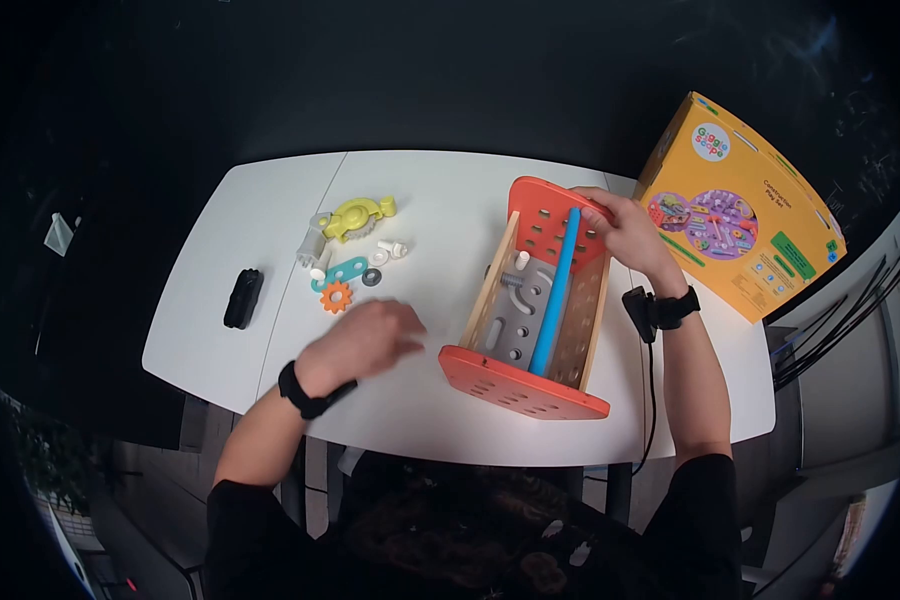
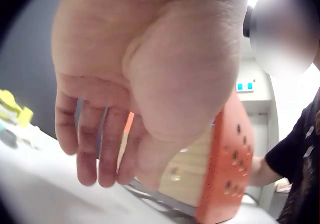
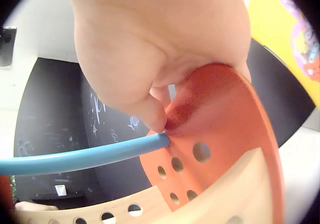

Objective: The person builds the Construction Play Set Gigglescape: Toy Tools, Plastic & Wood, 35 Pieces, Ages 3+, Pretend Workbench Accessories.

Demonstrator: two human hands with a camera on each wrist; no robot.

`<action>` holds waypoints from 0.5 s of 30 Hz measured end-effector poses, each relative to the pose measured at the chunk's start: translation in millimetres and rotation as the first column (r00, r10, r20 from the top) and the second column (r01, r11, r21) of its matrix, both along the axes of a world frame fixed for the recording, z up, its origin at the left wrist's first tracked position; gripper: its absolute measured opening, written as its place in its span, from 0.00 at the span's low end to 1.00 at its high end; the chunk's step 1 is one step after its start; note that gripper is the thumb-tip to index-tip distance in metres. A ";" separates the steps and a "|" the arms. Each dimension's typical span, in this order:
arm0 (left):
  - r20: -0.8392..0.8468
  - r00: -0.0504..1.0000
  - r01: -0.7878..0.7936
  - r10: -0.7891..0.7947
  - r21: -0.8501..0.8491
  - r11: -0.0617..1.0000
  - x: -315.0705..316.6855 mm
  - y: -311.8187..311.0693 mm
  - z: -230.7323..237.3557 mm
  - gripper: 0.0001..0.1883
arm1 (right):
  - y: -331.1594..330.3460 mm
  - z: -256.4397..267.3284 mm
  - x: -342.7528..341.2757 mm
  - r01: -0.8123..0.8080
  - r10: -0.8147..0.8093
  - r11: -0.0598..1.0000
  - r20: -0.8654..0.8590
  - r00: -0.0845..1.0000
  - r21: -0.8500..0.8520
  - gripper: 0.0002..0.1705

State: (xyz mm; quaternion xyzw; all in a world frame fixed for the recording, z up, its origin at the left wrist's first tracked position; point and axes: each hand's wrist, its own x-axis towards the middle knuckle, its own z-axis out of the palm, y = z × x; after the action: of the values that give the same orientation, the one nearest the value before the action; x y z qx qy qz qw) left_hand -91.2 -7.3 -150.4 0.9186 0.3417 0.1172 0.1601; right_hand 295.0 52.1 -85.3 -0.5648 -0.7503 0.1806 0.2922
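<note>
A toy toolbox [image 1: 485, 310] with perforated wooden sides, red end panels and a blue bar handle [image 1: 558, 290] stands on the white table. My right hand [image 1: 625, 235] grips the top edge of its far red end panel [image 3: 220, 109], thumb on the inner face beside the end of the bar. Inside lies a grey slotted plate [image 1: 518, 330], with a grey screw [image 1: 511, 281] and a white peg [image 1: 522, 259] near its far end. My left hand [image 1: 365, 345], slightly blurred, hovers left of the toolbox with extended fingers [image 2: 107, 149] and nothing in them.
Left of the toolbox lie a yellow-green toy saw [image 1: 355, 218], a teal strip [image 1: 348, 271], an orange gear [image 1: 336, 296] and several small white and grey pieces. A black case [image 1: 243, 298] sits farther left. The yellow product box [image 1: 740, 200] stands at the back right.
</note>
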 end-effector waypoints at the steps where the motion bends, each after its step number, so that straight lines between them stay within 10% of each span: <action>1: -0.030 0.995 -0.091 0.093 0.055 0.994 -5.0 10.9 -1.1 0.11 | -2.1 0.1 -0.6 -0.002 0.002 1.000 -0.001 1.000 0.001 0.20; 6: -0.101 0.942 -0.267 0.320 0.352 0.897 -28.9 57.1 -24.4 0.09 | -19.3 3.1 -9.6 -0.096 0.077 0.928 0.066 0.995 0.359 0.19; 15: -0.143 0.914 -0.304 0.380 0.378 0.874 -24.7 68.1 -37.4 0.05 | -36.2 34.3 -43.5 -0.188 0.184 0.928 0.042 0.982 0.321 0.17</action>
State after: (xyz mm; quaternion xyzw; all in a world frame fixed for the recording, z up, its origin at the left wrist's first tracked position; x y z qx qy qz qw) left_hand -115.9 60.8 -187.8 0.8640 0.4884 0.1032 -0.0657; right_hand 251.5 15.8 -51.0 -0.4368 -0.8215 0.0786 0.3580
